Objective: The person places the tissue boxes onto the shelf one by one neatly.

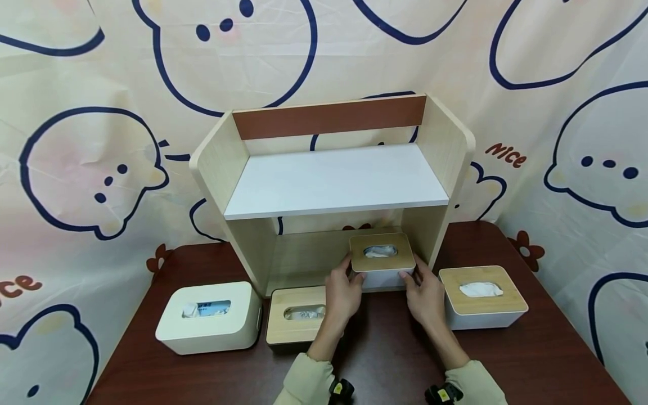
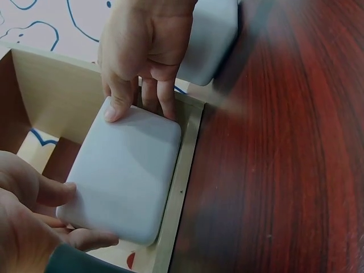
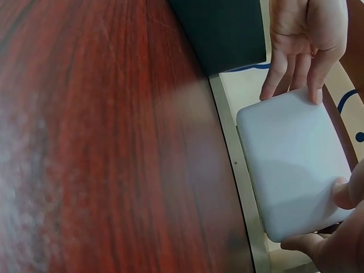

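Gripped by the left hand (image 1: 342,293) and right hand (image 1: 425,295), a small tissue box (image 1: 382,279) is low in the shelf unit (image 1: 334,183), right near side, in the head view; a wood-lidded box (image 1: 483,305) stands right, a dark-based box (image 1: 288,333) and white box (image 1: 212,333) left. Left wrist view: both thumbs press the gripped box's white face. Right wrist view: fingers hold its opposite ends.

Boxes: 1 all-white tissue box (image 1: 212,327), 1 dark-bodied tissue box (image 1: 295,330) with wood lid, 2 white-bodied tissue boxes (image 1: 382,264) (image 1: 483,307) with wood lids. Total 4. Tissue slots: 4, one per box. Rack (image 1: 450,147): 1, with 1 white shelf board (image 1: 336,183) and 1 brown strip (image 1: 331,117). Bench (image 1: 536,365): 1. Hands: 2, 1 left hand (image 1: 344,291), 1 right hand (image 1: 424,295).
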`<state>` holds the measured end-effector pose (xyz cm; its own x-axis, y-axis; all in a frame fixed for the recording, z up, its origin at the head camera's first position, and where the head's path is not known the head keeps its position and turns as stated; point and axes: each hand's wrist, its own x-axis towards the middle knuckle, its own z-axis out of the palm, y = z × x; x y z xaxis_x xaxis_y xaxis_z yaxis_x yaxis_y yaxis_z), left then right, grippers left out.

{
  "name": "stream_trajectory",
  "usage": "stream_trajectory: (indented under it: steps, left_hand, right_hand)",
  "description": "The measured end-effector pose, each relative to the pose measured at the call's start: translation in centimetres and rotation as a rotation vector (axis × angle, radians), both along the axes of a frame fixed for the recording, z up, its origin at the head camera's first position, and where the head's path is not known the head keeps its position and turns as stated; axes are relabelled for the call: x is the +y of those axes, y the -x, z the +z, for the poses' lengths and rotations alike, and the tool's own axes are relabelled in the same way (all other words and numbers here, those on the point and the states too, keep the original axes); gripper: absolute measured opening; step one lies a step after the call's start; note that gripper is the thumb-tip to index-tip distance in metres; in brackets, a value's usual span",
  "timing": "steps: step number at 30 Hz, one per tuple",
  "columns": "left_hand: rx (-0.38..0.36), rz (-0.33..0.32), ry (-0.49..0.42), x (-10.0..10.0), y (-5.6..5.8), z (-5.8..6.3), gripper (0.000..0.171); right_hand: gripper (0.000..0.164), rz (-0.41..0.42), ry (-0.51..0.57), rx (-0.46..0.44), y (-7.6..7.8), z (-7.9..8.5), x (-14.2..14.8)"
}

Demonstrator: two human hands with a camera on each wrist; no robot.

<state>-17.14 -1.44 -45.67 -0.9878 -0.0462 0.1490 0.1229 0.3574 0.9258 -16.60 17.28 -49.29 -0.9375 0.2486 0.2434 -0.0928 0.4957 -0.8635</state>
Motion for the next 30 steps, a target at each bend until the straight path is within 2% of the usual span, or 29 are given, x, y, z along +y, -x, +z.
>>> stream_trajectory:
  steps: [11,14,22,26,30]
  left_hand:
    - [-0.056,-0.007,0.008,-0.1,0.3,0.1,0.060]
    - [-0.051,-0.011,0.015,-0.1,0.2,0.2,0.059]
    - [-0.060,-0.056,0.013,-0.4,0.1,0.3,0.061]
    - [-0.073,-0.068,0.019,-0.7,0.0,0.6,0.064]
    - [-0.074,-0.070,0.025,-1.3,-0.6,0.9,0.067]
  right_hand:
    - [0.063,0.015,0.023,-0.040,0.1,0.2,0.0]
    - [0.064,0.025,0.036,-0.062,0.0,0.4,0.1]
    - [0.068,0.064,0.048,-0.121,-0.3,1.1,0.3]
    - [0.070,0.098,0.043,-0.121,-0.7,1.5,0.5]
    - [0.070,0.130,0.049,-0.085,-1.3,1.8,0.7]
